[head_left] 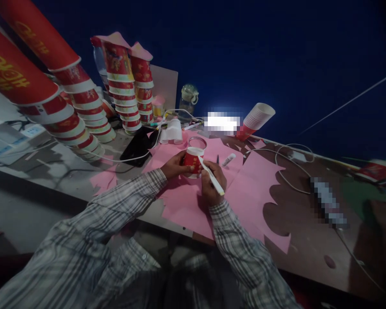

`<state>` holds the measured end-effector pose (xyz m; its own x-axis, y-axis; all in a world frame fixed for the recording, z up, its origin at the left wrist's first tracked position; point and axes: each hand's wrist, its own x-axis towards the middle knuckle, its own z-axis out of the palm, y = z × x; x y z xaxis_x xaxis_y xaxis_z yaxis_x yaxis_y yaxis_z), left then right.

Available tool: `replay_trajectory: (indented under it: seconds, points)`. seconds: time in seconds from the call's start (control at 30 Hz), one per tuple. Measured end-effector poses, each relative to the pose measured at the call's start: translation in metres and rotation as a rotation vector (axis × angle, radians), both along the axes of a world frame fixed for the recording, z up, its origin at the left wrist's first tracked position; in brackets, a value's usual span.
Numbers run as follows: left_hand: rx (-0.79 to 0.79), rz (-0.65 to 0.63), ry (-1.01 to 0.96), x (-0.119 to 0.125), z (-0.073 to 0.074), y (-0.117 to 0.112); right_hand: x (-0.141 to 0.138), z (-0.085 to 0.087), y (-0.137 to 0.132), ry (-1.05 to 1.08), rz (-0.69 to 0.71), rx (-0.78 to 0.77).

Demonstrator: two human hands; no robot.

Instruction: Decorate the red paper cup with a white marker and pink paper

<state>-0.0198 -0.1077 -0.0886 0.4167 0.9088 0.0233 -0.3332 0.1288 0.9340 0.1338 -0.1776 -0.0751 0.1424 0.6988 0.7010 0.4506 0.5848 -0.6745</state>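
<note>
A red paper cup (191, 159) with a white rim is gripped by my left hand (175, 166) from its left side, just above the pink paper (183, 206). Closed round a white marker pen (216, 181), my right hand (214, 182) tilts the pen's upper tip against the cup's right side. A roll of clear tape (197, 142) stands right behind the cup. To the right of my right hand lies a white cap-like piece (229, 159), with a small dark pen (218, 159) beside it.
Tall stacks of red cups (121, 96) rise at the back left, some leaning. A slanted stack of white-rimmed cups (259, 116) is at the back. A dark phone or tablet (140, 148), a white cable (128, 160), a lidded jar (188, 98) and cut pink paper (257, 180) lie around.
</note>
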Motion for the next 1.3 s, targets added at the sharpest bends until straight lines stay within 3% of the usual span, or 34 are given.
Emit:
replay_trajectory:
  seconds: [0.9,1.3]
  points:
    - [0.01,-0.013,0.029,-0.0016,0.0011,0.0005,0.0011,0.0013,0.0012,0.038,-0.005,-0.031]
    - [0.032,0.046,0.088,-0.0013,0.0024,0.0013,0.0035,-0.0045,0.0063,0.183,-0.05,-0.123]
